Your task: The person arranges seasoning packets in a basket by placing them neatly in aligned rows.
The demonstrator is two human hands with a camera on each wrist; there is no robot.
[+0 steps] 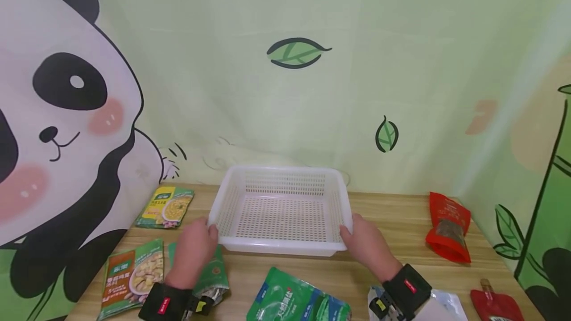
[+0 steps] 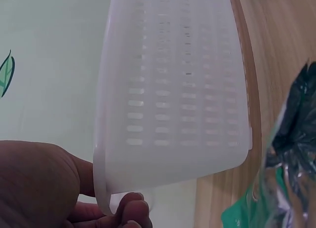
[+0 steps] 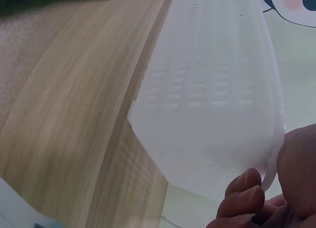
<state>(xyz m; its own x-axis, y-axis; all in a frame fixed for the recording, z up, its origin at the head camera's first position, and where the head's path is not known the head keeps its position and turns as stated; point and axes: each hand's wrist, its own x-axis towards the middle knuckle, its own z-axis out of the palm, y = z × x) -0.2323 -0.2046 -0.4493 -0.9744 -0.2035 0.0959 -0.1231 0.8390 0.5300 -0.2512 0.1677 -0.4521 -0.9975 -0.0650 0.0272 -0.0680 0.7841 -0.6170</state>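
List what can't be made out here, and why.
- Green packet, head view: partly covered by the left arm.
- Pale packet, head view: partly hidden by right wristband, cut by bottom edge.
- Spouted red pouch, head view: label cut off by bottom edge.
- Basket, all views: underside faces away.
- Yellow packet, head view: fine print too small.

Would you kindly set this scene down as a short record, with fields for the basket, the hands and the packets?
basket: white basket, perforated plastic
left hand: left hand grips the left rim
right hand: right hand grips the right rim
packets at left: yellow-and-green packet, orange-and-green packet
packet in front: blue-and-green packet
packets at right: red packet, red spouted pouch
partly hidden by wrists: green packet, silvery packet
surface: wood-grain table
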